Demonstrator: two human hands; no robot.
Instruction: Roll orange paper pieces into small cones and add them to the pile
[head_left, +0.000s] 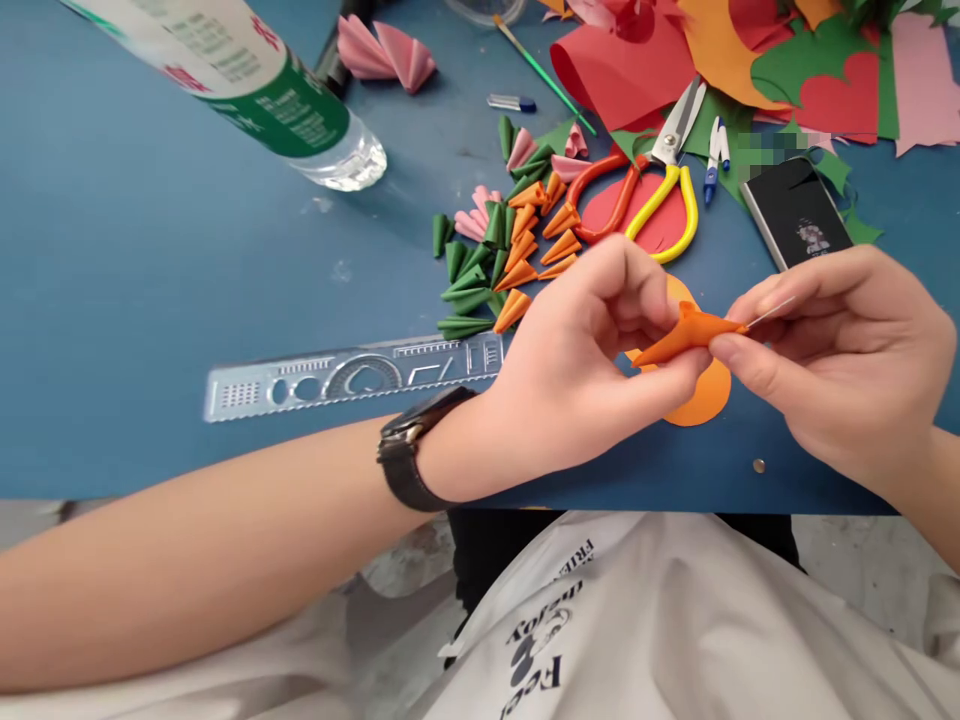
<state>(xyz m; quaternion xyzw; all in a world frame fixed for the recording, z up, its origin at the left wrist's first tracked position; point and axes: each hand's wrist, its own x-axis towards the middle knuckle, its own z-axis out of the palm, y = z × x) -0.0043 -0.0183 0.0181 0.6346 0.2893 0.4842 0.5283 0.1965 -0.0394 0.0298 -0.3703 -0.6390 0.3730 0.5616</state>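
Observation:
Between thumb and fingers, my left hand point(592, 350) pinches a small rolled orange paper cone point(686, 332) above the table. My right hand point(847, 350) is closed at the cone's pointed right end, gripping a thin pale needle-like stick point(772, 310) that touches the tip there. Beneath both hands lies an orange paper cutout point(705, 400) with rounded edges, partly hidden. Just left of my left hand is a pile of finished paper cones: orange cones point(523, 250), green cones point(469, 275) and pink cones point(478, 213).
Scissors point(675, 130) with red and yellow handles lie behind my hands. A water bottle point(322, 130) stands back left, and a clear ruler point(352, 375) lies left. A black phone point(799, 215), pens point(716, 160) and paper scraps point(630, 70) fill the back right.

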